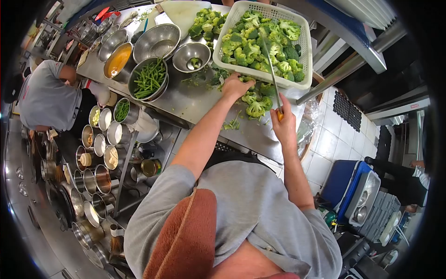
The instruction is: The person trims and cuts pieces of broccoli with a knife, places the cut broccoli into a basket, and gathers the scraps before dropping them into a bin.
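My right hand [284,122] is wrapped round the orange handle of a long knife [271,63]. The blade points away from me, over the broccoli in a white perforated crate [304,84]. By the crate's near wall, my left hand [237,87] has its fingers curled round some broccoli [247,81], partly hidden by the hand. Loose broccoli florets [255,107] lie on the steel table [197,103] between my two hands. Green scraps and bits of stem are scattered around them.
Left of my hands stand a small steel bowl [191,57], a bowl of green beans [148,80], a colander [157,42] and a bowl of orange liquid [118,60]. A co-worker [51,95] bends at the far left. A metal post [353,60] rises right of the crate.
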The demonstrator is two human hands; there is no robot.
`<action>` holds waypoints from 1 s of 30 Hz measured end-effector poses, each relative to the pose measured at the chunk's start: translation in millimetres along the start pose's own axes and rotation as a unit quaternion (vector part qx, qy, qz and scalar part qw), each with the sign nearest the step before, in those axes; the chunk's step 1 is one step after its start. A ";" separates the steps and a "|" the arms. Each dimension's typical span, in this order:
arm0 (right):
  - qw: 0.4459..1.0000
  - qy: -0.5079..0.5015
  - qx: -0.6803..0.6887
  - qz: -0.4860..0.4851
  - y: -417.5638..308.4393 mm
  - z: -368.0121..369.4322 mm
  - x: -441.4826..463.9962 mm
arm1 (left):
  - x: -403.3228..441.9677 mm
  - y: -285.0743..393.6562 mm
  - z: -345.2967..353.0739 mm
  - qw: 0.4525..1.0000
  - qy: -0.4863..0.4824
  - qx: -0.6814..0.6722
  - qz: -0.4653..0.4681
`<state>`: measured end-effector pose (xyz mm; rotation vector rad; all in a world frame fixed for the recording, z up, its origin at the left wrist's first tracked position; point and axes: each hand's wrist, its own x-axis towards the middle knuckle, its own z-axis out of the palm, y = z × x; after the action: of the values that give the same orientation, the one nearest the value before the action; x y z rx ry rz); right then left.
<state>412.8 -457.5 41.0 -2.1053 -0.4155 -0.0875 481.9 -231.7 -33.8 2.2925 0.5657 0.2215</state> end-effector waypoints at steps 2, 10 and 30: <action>1.000 0.003 0.014 -0.002 0.0 1.2 -0.7 | 0.5 -9.0 -5.7 0.980 -0.084 -0.167 -0.065; 0.988 -0.101 0.077 0.088 -10.1 9.9 7.7 | -63.6 -32.4 -80.6 0.904 -0.093 -0.417 0.019; 0.982 -0.057 0.182 0.013 -40.8 49.5 50.3 | -98.3 2.4 -107.0 0.808 -0.151 -0.569 -0.009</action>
<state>441.7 -383.3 58.3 -1.7583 -0.4361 0.1184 361.1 -210.6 44.1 1.1000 0.1706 0.1197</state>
